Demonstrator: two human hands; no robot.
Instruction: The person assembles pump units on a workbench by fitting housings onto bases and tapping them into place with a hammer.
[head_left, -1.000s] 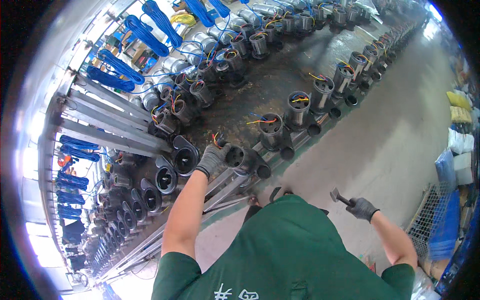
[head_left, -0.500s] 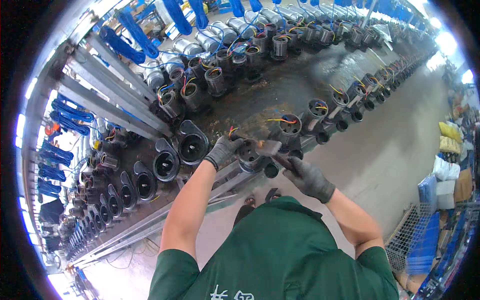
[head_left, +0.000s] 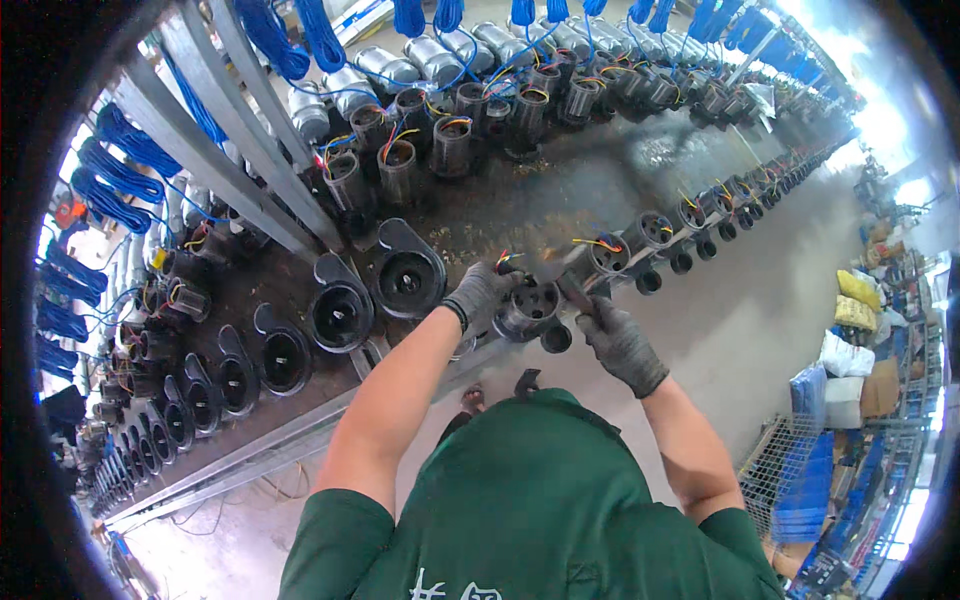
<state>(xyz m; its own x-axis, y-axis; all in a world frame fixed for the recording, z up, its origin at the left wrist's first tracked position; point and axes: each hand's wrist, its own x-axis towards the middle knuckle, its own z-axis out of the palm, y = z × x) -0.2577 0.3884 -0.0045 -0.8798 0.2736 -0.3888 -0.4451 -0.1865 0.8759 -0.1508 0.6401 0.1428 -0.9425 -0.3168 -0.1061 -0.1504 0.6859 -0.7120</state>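
Both my hands wear dark grey gloves. My right hand is closed round the handle of a hammer, whose head is smeared by motion. Below and left of the hammer stands a dark round pump body with holes in its top face and a black outlet on its near side. My left hand is closed at the pump body's upper left edge. A short dark end shows by its fingers, too unclear to name. Red and yellow wires stick up just beyond those fingers.
Black volute casings line the bench at left. Motor cylinders with coloured wires stand along the far side, under hanging blue cable coils. More pump bodies run off to the right. Metal posts rise at left; a wire basket stands lower right.
The hammer head has come away from the pump body's top, up and to the right. My left hand stays beside the pump body. The whole view has shifted somewhat.
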